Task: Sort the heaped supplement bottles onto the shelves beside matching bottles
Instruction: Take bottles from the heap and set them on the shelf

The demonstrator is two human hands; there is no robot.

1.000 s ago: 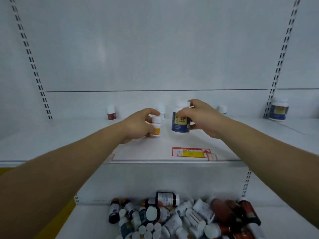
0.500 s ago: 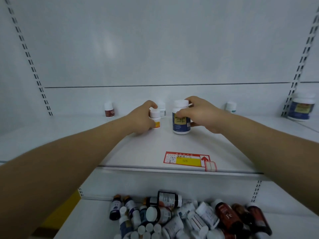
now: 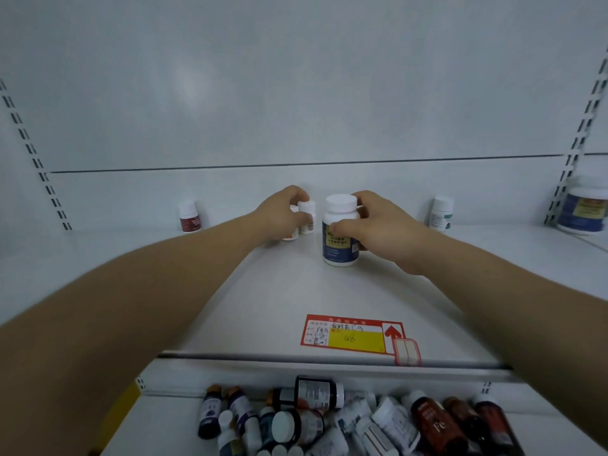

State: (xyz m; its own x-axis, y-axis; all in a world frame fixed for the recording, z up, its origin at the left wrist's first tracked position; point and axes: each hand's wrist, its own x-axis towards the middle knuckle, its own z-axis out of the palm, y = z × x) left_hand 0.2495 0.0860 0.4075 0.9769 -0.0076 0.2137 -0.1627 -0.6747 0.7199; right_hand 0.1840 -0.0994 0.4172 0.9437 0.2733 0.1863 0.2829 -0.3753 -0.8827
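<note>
Both of your arms reach over the upper shelf (image 3: 329,297), and both bottles you were carrying a second ago now stand on it. Your right hand (image 3: 378,230) still has its thumb and fingers curled round the blue-labelled bottle (image 3: 340,236), which has come down from the air and sits upright near the middle of the shelf. Your left hand (image 3: 283,213) still wraps a small white bottle with an orange label (image 3: 291,234), now set just in front of a similar small white bottle (image 3: 306,216) by the back wall. A red-labelled bottle (image 3: 189,217) stands far left, a green-labelled one (image 3: 442,213) far right. Both placements look finished bar letting go. The heap of bottles (image 3: 345,419) on the lower shelf (image 3: 171,422), nearest you, remains large, so most of the sorting lies ahead.
</note>
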